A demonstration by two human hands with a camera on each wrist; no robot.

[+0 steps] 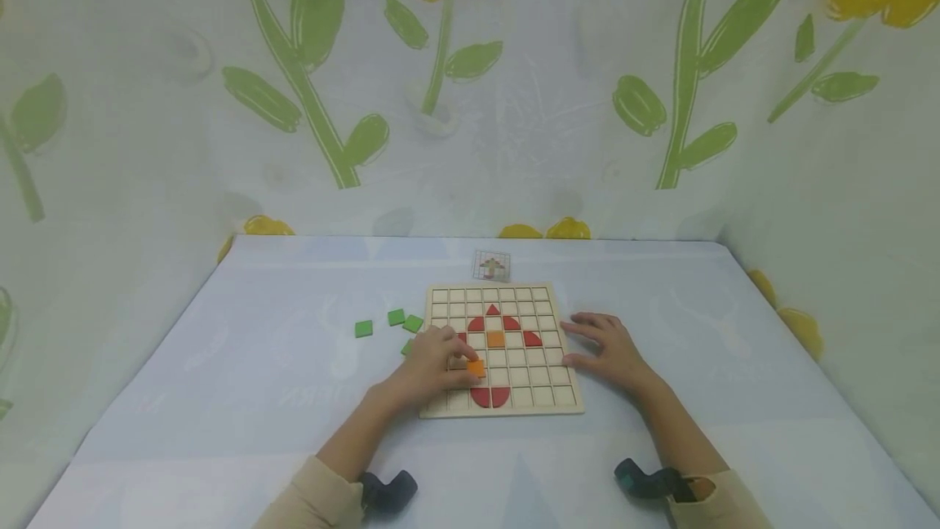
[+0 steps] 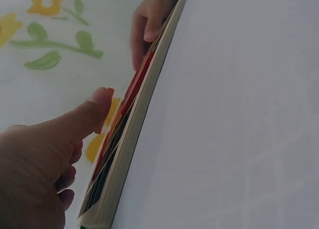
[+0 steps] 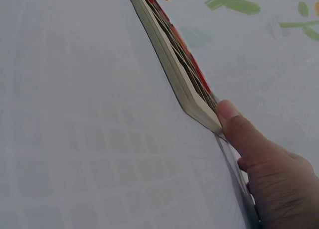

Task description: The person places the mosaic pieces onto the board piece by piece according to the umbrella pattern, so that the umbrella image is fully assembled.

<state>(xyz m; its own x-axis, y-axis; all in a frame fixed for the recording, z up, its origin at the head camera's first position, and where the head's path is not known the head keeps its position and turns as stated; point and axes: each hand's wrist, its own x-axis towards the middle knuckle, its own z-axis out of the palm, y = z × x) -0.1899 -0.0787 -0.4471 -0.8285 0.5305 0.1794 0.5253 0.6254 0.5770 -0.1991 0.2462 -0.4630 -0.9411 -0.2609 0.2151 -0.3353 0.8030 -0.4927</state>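
The left hand (image 1: 432,359) pinches an orange tile (image 1: 476,369) just above the board (image 1: 539,375), where red pieces (image 1: 501,397) lie. The right hand (image 1: 608,349), its grip loose, touches the board's right edge; green tiles (image 1: 363,329) lie on the table (image 1: 257,366) left of the board, a card (image 1: 491,265) behind it.

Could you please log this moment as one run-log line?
left hand: pinches orange tile above grid board; right hand: at board's right edge; red pieces: on board; green tiles: left of board
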